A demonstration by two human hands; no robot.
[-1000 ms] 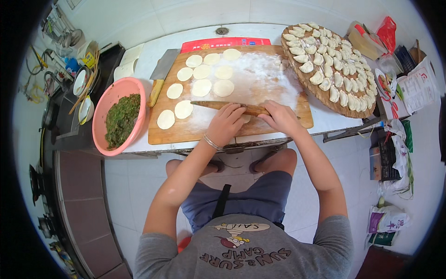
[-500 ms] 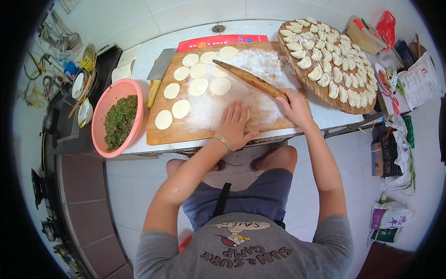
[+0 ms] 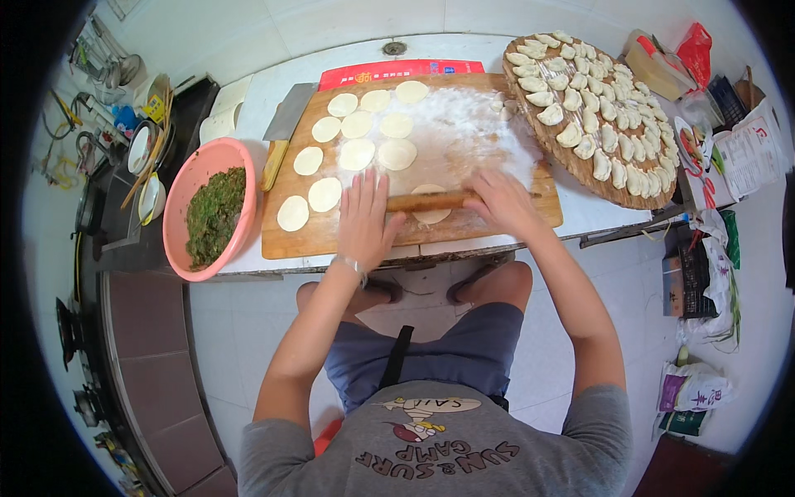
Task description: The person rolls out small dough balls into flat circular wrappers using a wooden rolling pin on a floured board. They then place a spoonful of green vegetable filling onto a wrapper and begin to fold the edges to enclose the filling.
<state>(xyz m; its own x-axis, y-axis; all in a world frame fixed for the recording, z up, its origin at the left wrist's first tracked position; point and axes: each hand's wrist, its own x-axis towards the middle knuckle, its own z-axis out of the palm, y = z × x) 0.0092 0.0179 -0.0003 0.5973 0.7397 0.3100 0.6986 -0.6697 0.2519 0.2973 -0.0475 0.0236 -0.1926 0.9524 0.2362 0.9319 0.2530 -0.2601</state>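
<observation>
Wooden rolling pin now level on dough round — earlier angled, both hands flat, unclenched

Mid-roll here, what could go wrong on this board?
The rolling pin works near the front edge of the board, so the wrapper under it might slide off. Finished wrappers lie close beside the left hand, which might squash them. The cleaver lies at the board's left edge, near any reach.

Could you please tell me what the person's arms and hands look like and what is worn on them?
Both forearms are bare; grey T-shirt sleeves end above the elbows. The left hand has a thin bracelet at its wrist. The right hand wears nothing visible.
</observation>
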